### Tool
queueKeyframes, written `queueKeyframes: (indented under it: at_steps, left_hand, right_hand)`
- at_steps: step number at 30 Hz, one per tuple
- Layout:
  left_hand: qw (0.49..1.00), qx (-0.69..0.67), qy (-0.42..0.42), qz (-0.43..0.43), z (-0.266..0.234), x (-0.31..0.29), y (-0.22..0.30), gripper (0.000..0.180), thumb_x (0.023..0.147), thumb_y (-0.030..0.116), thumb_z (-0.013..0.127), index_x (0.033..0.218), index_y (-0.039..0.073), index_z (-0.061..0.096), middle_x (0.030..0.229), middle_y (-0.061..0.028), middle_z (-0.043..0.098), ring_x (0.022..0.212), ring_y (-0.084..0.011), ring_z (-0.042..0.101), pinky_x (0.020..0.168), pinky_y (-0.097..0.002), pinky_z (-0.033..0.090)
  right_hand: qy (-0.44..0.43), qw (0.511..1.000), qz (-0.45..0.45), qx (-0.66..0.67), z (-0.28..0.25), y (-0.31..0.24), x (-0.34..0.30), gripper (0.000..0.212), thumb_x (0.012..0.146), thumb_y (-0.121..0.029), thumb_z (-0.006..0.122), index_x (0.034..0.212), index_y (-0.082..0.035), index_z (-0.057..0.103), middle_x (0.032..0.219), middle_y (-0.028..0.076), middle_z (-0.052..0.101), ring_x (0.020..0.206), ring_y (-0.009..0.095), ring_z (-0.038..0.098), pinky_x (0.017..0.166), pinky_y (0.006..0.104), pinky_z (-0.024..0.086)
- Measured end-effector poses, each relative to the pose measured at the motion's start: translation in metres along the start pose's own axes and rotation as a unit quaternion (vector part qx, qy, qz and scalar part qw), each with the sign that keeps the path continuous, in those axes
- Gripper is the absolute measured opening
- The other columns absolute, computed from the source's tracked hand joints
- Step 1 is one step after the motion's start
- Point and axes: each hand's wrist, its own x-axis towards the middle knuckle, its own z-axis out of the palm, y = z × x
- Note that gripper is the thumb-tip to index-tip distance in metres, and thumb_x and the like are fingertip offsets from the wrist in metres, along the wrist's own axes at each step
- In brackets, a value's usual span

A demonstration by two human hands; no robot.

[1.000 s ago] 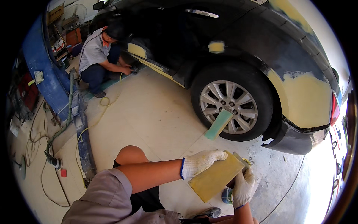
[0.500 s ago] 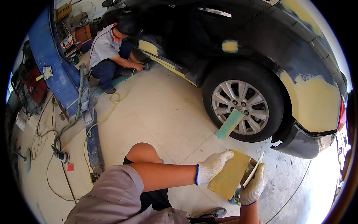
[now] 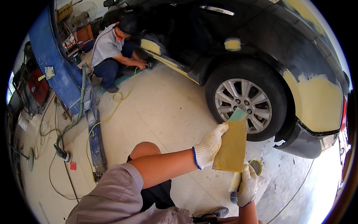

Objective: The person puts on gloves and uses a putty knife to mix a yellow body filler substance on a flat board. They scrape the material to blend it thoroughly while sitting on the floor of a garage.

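My left hand [image 3: 210, 147], in a white knit glove, grips a flat yellowish-brown board [image 3: 232, 147] by its left edge. My right hand [image 3: 247, 185], gloved too, is closed just below the board's lower right corner. A pale flat spreader [image 3: 235, 181] sticks out on the left side of its fingers. Behind the right hand shows the round rim of an open can [image 3: 256, 166] on the floor, its body mostly hidden. Beyond the board's top edge, a green flat strip [image 3: 238, 114] overlaps the car wheel [image 3: 244, 104] in view, its lower part hidden.
A dark car [image 3: 257, 44] with pale yellow filler patches [image 3: 320, 100] stands ahead. Another person [image 3: 112, 52] crouches by its sill, holding a tool with a yellow hose [image 3: 123, 98]. A blue post [image 3: 56, 59], a sander [image 3: 63, 154] and cables lie to the left.
The board has risen and turned more upright, now covering much of the green strip. My right hand has lowered its spreader, which now points down and left. The can's rim has come into view.
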Motion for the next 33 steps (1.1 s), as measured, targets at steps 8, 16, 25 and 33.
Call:
queueKeyframes:
  at_steps: [8, 16, 25, 33]
  left_hand:
    - [0.995, 0.093, -0.019, -0.032, -0.019, -0.002, -0.042, 0.04, 0.11, 0.036, 0.05, 0.135, 0.007, 0.058, 0.125, -0.0097, 0.069, 0.11, -0.0219, 0.07, 0.092, -0.0405, 0.059]
    - [0.998, 0.058, 0.0, -0.004, -0.011, -0.008, -0.031, 0.041, 0.11, 0.032, 0.05, 0.139, 0.004, 0.055, 0.127, -0.0113, 0.068, 0.111, -0.0223, 0.071, 0.095, -0.0398, 0.059]
    - [0.996, 0.084, 0.008, 0.021, -0.02, 0.001, -0.038, 0.043, 0.108, 0.033, 0.055, 0.138, 0.003, 0.056, 0.125, -0.0107, 0.069, 0.11, -0.0217, 0.07, 0.094, -0.0385, 0.058]
    - [0.99, 0.133, 0.001, 0.054, -0.02, 0.001, -0.033, 0.042, 0.108, 0.034, 0.056, 0.136, 0.003, 0.058, 0.124, -0.01, 0.069, 0.108, -0.0199, 0.07, 0.093, -0.0368, 0.058]
  right_hand:
    - [0.104, 0.981, -0.162, 0.033, -0.022, -0.011, 0.007, 0.028, 0.105, -0.018, 0.059, 0.128, -0.002, 0.057, 0.104, 0.01, 0.069, 0.093, 0.018, 0.069, 0.077, 0.0322, 0.057]
    - [-0.021, 0.832, -0.314, -0.457, -0.003, -0.026, -0.015, 0.025, 0.096, -0.004, 0.063, 0.121, -0.004, 0.068, 0.103, 0.014, 0.072, 0.096, 0.031, 0.07, 0.088, 0.0394, 0.054]
    - [0.014, 0.941, -0.268, -0.204, -0.01, -0.024, -0.015, 0.029, 0.091, 0.004, 0.063, 0.118, 0.0, 0.072, 0.111, 0.013, 0.07, 0.101, 0.024, 0.067, 0.094, 0.0338, 0.052]
    - [0.069, 0.974, -0.213, -0.026, -0.006, -0.019, -0.011, 0.027, 0.095, 0.003, 0.063, 0.121, 0.004, 0.071, 0.112, 0.008, 0.074, 0.1, 0.013, 0.066, 0.091, 0.0277, 0.052]
